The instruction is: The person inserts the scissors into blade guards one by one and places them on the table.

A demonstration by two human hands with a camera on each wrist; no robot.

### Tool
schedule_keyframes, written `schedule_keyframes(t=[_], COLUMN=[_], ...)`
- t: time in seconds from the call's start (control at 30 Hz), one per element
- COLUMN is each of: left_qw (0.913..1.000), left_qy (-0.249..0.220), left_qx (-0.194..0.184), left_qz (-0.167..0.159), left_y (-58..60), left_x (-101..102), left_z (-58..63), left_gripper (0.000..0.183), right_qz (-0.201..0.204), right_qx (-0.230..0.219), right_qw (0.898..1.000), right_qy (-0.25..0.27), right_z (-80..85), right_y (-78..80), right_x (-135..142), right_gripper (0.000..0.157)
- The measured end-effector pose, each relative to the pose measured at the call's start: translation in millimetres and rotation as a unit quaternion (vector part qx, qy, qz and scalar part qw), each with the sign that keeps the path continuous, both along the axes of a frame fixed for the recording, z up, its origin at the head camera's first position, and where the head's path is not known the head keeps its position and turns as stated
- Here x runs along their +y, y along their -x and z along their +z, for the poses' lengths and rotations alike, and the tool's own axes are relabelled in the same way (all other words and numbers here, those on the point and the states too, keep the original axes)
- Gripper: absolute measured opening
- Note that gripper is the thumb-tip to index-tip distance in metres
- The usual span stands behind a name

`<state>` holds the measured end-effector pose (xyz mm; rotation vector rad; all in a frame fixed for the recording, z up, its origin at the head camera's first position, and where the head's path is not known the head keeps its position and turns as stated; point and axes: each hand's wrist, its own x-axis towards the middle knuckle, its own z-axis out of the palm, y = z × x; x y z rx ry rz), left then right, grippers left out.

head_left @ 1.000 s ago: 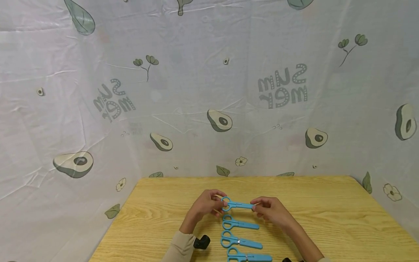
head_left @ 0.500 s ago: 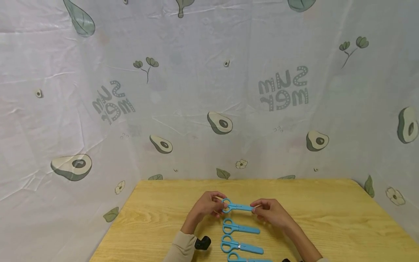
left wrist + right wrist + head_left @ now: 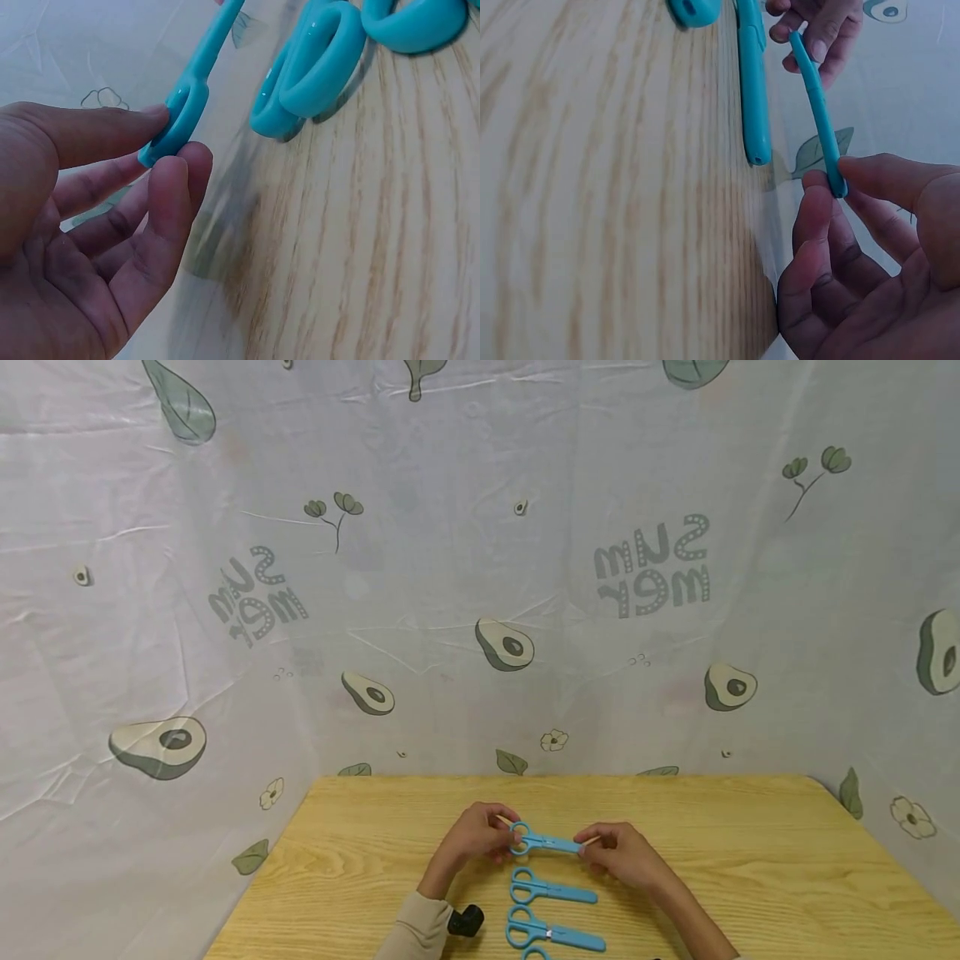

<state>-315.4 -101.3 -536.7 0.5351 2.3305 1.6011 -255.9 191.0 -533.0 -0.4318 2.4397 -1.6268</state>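
Both hands hold one pair of blue scissors (image 3: 551, 843) at the far end of a column of similar scissors. My left hand (image 3: 474, 837) pinches its handle loops between thumb and fingers; the left wrist view shows the thumb on the loop (image 3: 184, 116). The tip of its blue sheath is pinched by my right hand (image 3: 621, 853), as the right wrist view shows with the sheath (image 3: 821, 120) held off the table. Nearer me lie a second pair of scissors (image 3: 555, 891) and a third pair (image 3: 555, 935), handles to the left. Only a loop of another pair (image 3: 536, 953) shows at the bottom edge.
The wooden table (image 3: 360, 860) spreads out on both sides of the scissors. A pale curtain (image 3: 450, 568) printed with avocados and leaves hangs behind and beside it. A black device (image 3: 467, 921) is worn at the left wrist.
The whole scene has shifted slightly downward in the head view, so less of the nearest scissors shows. Both hands keep their pinch on the same scissors.
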Motion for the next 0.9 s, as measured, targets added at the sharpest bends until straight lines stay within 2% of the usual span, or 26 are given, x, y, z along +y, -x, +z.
schedule_keyframes(t=[0.2,0.53,0.9], left_qw=[0.9996,0.9984,0.9972], left_qy=[0.016,0.039,0.053], left_qx=[0.024,0.037,0.047], left_qz=[0.002,0.015,0.024], left_y=[-2.0,-1.8,0.0], left_x=[2.9,6.5,4.7], left_z=[-2.1,-4.7,-7.7], left_gripper=[0.022,0.021,0.019], right_qz=[-0.011,-0.029,-0.013], right_qx=[0.023,0.017,0.042], right_qw=[0.999,0.997,0.995], right_qy=[-0.034,-0.067,-0.092], right_z=[-3.1,-2.9,-2.4], right_y=[-1.1,-0.6,3.0], right_x=[-0.6,-2.0,-3.3], right_gripper=[0.026,0.027,0.025])
